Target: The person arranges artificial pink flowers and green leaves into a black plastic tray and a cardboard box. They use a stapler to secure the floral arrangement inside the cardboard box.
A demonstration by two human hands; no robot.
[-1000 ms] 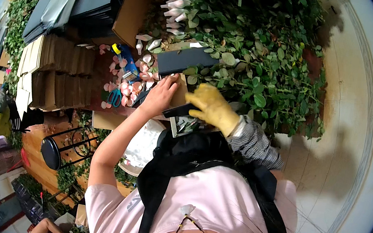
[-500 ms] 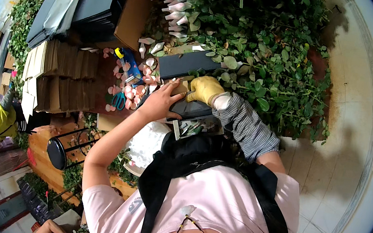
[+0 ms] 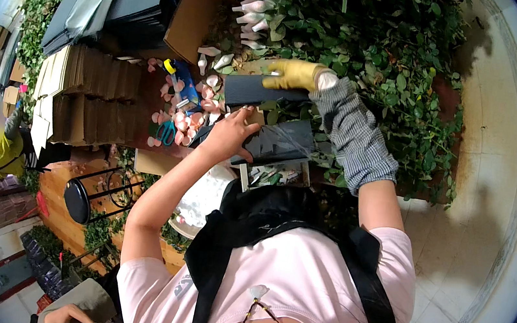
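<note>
Got two dark pieces on the table (image 3: 147,107): glossy dark sheet (image 3: 287,140) at the near edge, dark corrugated panel (image 3: 241,92) just beyond, beside the leaf pile (image 3: 385,93). See bare left hand (image 3: 229,135) laid over the left end of the glossy sheet, by a brown card piece (image 3: 255,117), thumb and fingers spread apart, not clamped on anything. See gloved right hand (image 3: 292,78) over the right end of the corrugated panel; cannot see under the glove, so cannot tell pinching from merely resting. Would judge the panel light, fairly stiff along the ribs, easy to crease parallel to them, prone to crushed corners. Take by a long edge or the free left end, thumb below, fingers flat on top; don't squeeze the middle. Would expect the glossy sheet to be thin, bendy and slick. Pin flat near one end, lift by an edge, spread the pressure. Brush loose pink petals (image 3: 181,122) aside to avoid trapping any.
</note>
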